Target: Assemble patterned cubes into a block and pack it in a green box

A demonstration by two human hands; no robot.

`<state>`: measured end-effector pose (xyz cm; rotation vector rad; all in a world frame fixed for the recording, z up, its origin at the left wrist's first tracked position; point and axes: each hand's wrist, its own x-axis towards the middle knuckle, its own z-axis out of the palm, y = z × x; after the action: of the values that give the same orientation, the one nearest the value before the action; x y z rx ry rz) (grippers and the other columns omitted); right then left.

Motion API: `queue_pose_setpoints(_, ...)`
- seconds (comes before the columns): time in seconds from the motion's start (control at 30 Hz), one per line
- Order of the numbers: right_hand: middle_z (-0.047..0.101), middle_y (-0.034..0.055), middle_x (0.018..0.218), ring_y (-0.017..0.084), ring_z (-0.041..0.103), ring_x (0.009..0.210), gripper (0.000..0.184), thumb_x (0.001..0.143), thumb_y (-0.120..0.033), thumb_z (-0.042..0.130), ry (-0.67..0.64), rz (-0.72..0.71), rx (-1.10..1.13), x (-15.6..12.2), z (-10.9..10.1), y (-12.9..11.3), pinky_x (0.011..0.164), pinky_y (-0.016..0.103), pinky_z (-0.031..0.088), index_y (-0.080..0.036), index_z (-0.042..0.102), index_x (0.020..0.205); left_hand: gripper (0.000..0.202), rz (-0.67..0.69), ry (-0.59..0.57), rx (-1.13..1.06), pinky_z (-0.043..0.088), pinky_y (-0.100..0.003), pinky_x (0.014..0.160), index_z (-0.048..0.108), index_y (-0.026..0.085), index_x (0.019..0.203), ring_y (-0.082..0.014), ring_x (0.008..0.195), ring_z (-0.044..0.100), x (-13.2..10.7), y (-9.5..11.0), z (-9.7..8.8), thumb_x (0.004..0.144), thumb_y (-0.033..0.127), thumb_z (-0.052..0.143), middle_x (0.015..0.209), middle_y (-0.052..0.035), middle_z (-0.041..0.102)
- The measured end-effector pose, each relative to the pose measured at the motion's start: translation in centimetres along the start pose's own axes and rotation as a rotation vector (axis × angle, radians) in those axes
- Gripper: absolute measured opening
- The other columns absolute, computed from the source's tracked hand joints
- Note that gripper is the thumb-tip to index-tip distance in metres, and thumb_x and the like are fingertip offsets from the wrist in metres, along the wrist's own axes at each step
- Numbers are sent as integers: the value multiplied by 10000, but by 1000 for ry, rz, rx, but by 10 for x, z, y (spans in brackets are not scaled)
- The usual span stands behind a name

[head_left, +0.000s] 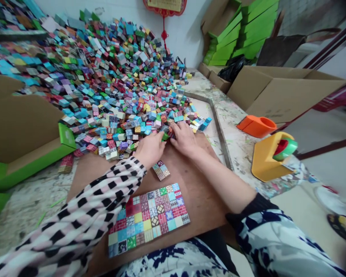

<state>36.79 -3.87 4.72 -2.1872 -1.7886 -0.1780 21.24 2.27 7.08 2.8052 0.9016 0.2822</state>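
The left hand and right hand touch the near edge of the block pile — whether either grip is closed, I cannot tell.

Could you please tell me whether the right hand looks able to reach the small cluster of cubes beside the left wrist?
Probably yes: bare board lies between the right hand and the small cluster, leaving that side free, though the left hand is close by.

Two clashing patterns
Left sleeve checked black, pink and white; right sleeve navy-blotched white, with black cuff.
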Motion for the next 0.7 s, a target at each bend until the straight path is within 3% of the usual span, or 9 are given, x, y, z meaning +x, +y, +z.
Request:
queue_pose_setpoints(0.2,546,178,1158,310,494,1042,463,805,-149,548,17,-8,31,1,6,-1,893,435,423,-109,532,1266,420,-119,2,98,517,-387,870,512,115,1267,-300,1051,640,15,14,-2,908,333,513,1222,-165,596)
queue_pose_setpoints(0.33,551,154,1172,311,499,1058,461,781,-204,602,81,54,141,-1,8,6,904,446,418,-151,538,1235,383,-181,-25,141,520,-382,842,554,117,1186,-302,1015,654,23,18,-4,909,377,500,1147,-165,629)
queue_pose_setpoints(0.5,567,101,1135,271,527,1050,403,796,-257,600,130,84,346,-27,-13,21,916,416,418,-199,525,1187,435,-201,-19,160,528,-399,806,578,90,1140,-325,986,662,31,20,-4,893,444,523,1089,-188,655)
queue_pose_setpoints(0.57,567,81,1086,257,535,1006,401,778,-243,611,40,53,372,-45,-27,24,891,402,421,-205,532,1169,450,-204,-1,154,530,-404,797,588,77,1124,-331,970,667,32,21,-3,889,455,523,1067,-197,661)
queue_pose_setpoints(0.7,540,64,983,238,527,904,362,725,-168,641,-281,-66,299,-81,-49,20,815,376,414,-190,574,1080,385,-215,18,168,531,-390,798,617,88,1082,-313,956,673,32,21,-1,915,393,451,1050,-189,677)
